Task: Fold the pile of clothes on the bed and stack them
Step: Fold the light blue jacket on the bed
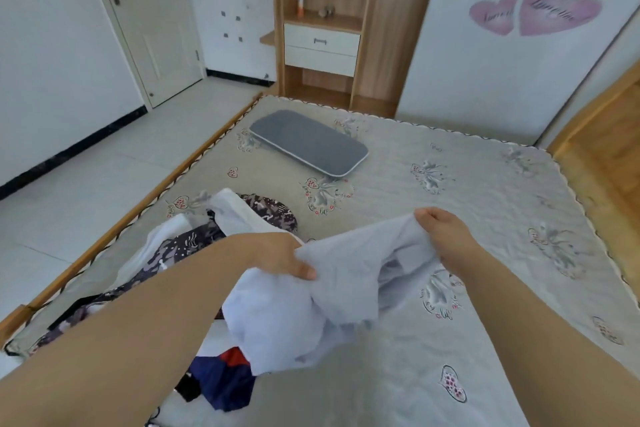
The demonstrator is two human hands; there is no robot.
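I hold a pale lilac-grey garment (332,291) up over the bed. My left hand (280,255) grips its left edge, and my right hand (443,232) pinches its upper right edge. The cloth hangs crumpled between them, and its lower part touches the bed. A pile of clothes (194,243) lies to the left under my left arm: a dark patterned piece, a white piece (232,210), and a navy and red piece (225,381) near the front.
The grey printed bedsheet (467,204) covers the bed. A flat grey cushion (308,142) lies near the far edge. The wooden bed frame (114,229) runs along the left, beside a tiled floor. A wooden shelf unit (325,21) and a door (152,14) stand beyond.
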